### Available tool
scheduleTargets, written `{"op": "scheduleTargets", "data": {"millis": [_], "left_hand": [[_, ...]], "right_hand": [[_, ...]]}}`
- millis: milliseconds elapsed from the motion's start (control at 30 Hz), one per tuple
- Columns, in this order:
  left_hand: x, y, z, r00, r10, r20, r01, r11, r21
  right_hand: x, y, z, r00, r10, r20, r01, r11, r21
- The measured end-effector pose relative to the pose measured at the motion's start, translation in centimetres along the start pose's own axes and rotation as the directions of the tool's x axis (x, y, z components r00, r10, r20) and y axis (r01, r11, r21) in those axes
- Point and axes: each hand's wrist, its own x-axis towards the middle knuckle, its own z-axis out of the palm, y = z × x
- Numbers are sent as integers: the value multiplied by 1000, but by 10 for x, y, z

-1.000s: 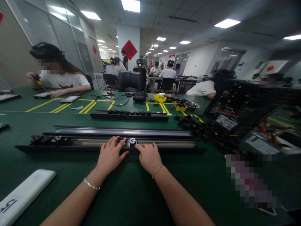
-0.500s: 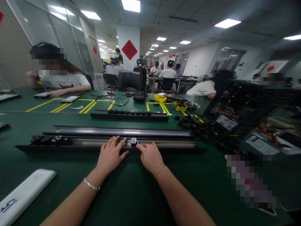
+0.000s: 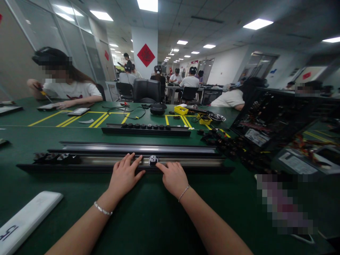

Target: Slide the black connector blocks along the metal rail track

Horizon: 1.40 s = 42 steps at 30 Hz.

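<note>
A long black rail with a silvery channel [image 3: 79, 163] lies across the green table in front of me. A small black socket module [image 3: 153, 160] sits in the channel near its middle. My left hand [image 3: 124, 176] rests on the rail's front edge just left of the module, fingers spread and flat. My right hand [image 3: 173, 176] lies just right of it, its forefinger stretched toward the module and touching it or nearly so. Several more modules [image 3: 57, 157] sit at the rail's left end.
A second silvery rail [image 3: 138, 148] lies behind the first, and a black strip with sockets [image 3: 146, 129] farther back. A white flat piece [image 3: 25, 219] lies at lower left. Loose black parts [image 3: 225, 145] and an open computer case [image 3: 273, 124] stand at right. A person works at far left.
The socket module has slid slightly to the right along the channel, with my right hand shifting right beside it. My left hand has stayed put.
</note>
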Motion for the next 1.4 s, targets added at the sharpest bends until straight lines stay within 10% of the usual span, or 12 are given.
{"op": "scheduleTargets", "data": {"millis": [1400], "left_hand": [[-2,-1,-2,998,64,-6,-64,998,13]], "right_hand": [[-9,17,-8,998,46,51,-45,999,-21]]}}
